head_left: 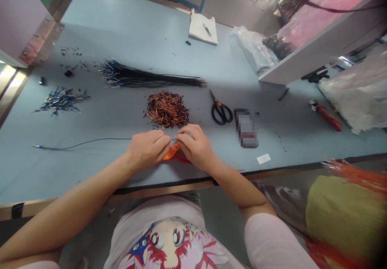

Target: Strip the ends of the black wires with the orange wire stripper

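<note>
A person's two bare hands meet near the front of a smooth blue-grey counter (115,115); the fingers of the left hand (148,147) are closed narrowly on a thin black wire (115,138), which runs leftward in a gentle curve to a blue and silvery tip; the fingers of the right hand (196,147) are bunched in a narrow pinch on the wire's other end, fingertips partly hidden; directly beneath both hands sits a glossy orange tool (171,152), mostly covered, and whether the fingers touch it cannot be told; just beyond the hands rises a loose, bristly heap of copper-coloured and black clippings (167,109); behind that lies a long bundle of black wires (151,75), blue-tipped at the left; a tangled pile of blue and metallic pieces (62,100) rests farther left; black-handled scissors (221,112) and a blurred rectangular device (247,128) lie to the right of the heap; the counter's dark-trimmed front edge passes below the forearms, and plain surface stretches between the wire and that edge.
</note>
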